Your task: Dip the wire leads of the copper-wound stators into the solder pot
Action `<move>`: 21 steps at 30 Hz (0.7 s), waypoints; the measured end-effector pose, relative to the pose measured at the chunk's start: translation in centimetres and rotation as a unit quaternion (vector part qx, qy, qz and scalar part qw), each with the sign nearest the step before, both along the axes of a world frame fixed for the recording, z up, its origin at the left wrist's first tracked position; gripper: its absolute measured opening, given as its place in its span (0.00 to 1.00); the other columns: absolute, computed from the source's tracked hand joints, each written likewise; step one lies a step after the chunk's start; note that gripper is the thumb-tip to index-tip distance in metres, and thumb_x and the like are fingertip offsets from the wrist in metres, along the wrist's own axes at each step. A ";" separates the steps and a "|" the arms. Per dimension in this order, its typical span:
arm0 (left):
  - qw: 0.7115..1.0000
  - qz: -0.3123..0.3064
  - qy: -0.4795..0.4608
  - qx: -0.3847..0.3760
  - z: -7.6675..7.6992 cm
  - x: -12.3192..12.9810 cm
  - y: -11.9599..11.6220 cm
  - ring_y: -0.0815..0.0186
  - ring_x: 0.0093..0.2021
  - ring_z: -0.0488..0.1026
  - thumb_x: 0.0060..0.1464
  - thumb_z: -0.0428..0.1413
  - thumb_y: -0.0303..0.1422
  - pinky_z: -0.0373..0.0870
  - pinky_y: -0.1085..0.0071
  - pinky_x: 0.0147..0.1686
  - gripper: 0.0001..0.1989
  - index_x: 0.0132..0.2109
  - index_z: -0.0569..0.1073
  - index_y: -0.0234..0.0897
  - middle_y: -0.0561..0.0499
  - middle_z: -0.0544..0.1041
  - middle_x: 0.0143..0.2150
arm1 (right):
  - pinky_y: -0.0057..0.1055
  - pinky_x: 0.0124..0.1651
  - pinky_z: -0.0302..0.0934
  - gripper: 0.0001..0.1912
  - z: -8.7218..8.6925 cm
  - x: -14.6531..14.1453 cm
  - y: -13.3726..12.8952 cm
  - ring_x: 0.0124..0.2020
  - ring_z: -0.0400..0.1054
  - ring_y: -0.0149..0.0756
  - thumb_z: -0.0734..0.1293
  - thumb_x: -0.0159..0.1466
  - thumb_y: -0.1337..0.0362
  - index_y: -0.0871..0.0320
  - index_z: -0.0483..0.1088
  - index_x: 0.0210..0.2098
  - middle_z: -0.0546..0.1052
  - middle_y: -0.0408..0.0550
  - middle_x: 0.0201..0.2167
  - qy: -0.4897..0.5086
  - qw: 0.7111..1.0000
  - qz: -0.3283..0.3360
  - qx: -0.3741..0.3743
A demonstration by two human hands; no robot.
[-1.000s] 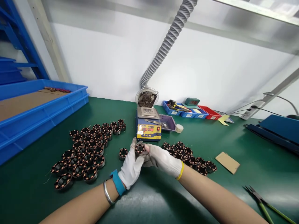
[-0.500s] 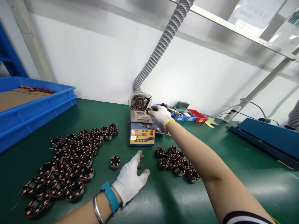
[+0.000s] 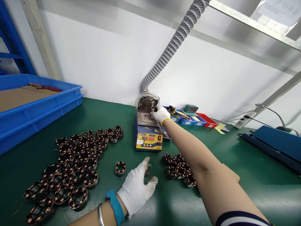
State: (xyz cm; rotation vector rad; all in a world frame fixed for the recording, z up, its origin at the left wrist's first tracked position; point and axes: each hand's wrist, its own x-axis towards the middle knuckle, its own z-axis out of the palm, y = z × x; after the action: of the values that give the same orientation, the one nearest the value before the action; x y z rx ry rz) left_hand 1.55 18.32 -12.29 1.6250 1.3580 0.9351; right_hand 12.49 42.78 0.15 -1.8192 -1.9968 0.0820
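Observation:
My right hand (image 3: 161, 114), in a white glove with a yellow cuff, reaches over the solder pot (image 3: 149, 142). Its fingers are closed on a motor stator (image 3: 153, 110), mostly hidden behind them, above the metal top plate (image 3: 141, 118). My left hand (image 3: 138, 187), gloved in white with grey fingertips, hovers low over the green table, thumb and fingers apart, nothing visible in it. Left of it stands a single wound stator (image 3: 120, 168). A large group of stators (image 3: 77, 174) covers the table's left side; a smaller group (image 3: 178, 168) sits partly behind my right forearm.
A round fan (image 3: 147, 104) on a ribbed grey hose (image 3: 172, 45) stands behind the pot. Blue bins (image 3: 198, 123) and a red bin (image 3: 207, 120) line the wall, near a small green clock (image 3: 191, 108). A blue crate (image 3: 42, 103) is at left, a blue machine (image 3: 277, 144) at right.
The camera view has shifted, so the whole scene sits a little farther right. My right hand has turned slightly, and the stator in it is harder to see. The left hand keeps its pose.

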 end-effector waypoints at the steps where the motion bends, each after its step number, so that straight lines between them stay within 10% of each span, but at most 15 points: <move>1: 1.000 0.001 -0.001 -0.002 0.0 0.0 0.0 0.57 0.47 0.74 0.49 0.52 0.38 0.70 0.59 0.51 0.36 0.65 0.58 0.31 0.40 0.75 0.52 | 0.35 0.47 0.63 0.18 0.0 0.0 0.0 0.47 0.70 0.44 0.65 0.58 0.56 0.52 0.73 0.47 0.77 0.49 0.44 -0.003 1.000 0.001 0.000; 21: 1.000 -0.001 -0.010 -0.015 -0.4 0.2 0.2 0.57 0.47 0.73 0.48 0.51 0.38 0.70 0.60 0.50 0.37 0.65 0.57 0.31 0.40 0.74 0.53 | 0.31 0.46 0.63 0.19 0.9 0.1 0.2 0.47 0.71 0.42 0.65 0.58 0.56 0.53 0.72 0.48 0.77 0.49 0.43 0.003 1.000 -0.012 0.025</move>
State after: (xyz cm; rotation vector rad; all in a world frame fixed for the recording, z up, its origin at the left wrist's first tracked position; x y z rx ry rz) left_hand 1.71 18.54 -12.68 1.5909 1.3507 0.9220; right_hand 12.60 43.00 1.06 -1.8098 -1.9555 0.0306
